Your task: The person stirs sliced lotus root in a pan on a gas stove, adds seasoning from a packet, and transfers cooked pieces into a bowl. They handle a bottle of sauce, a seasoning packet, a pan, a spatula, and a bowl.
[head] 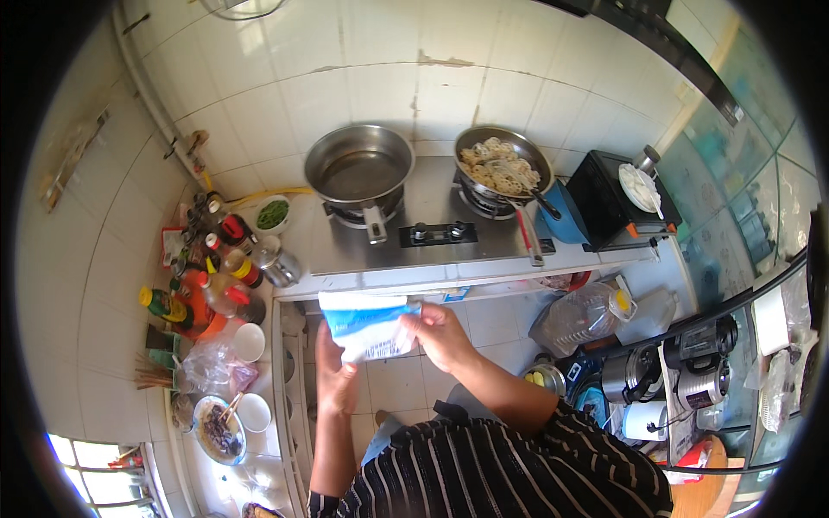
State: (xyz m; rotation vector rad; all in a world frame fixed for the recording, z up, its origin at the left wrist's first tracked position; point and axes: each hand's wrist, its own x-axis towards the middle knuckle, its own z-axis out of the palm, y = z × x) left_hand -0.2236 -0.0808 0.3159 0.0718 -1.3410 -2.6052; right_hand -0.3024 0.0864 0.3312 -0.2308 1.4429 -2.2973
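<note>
Between both hands I hold a blue-and-white plastic packet [370, 324] that bears writing, just in front of the counter edge. My left hand [337, 372] grips its lower left side. My right hand [440, 333] pinches its right edge. Behind it, on the gas stove [414, 259], a deep steel pan [359, 168] stands on the left burner with a thin layer of liquid or sheen at its bottom. On the right burner a frying pan [530, 230] holds sliced lotus root [499, 165], with a dark-handled utensil [546, 204] resting in it.
Sauce bottles [220, 291] crowd the left counter beside a steel canister [277, 262] and a bowl of chopped greens [272, 213]. A bowl of dark food with chopsticks [220, 430] sits nearer. Right are a blue basin [562, 210], a black oven [622, 201] and a large plastic jug [576, 317].
</note>
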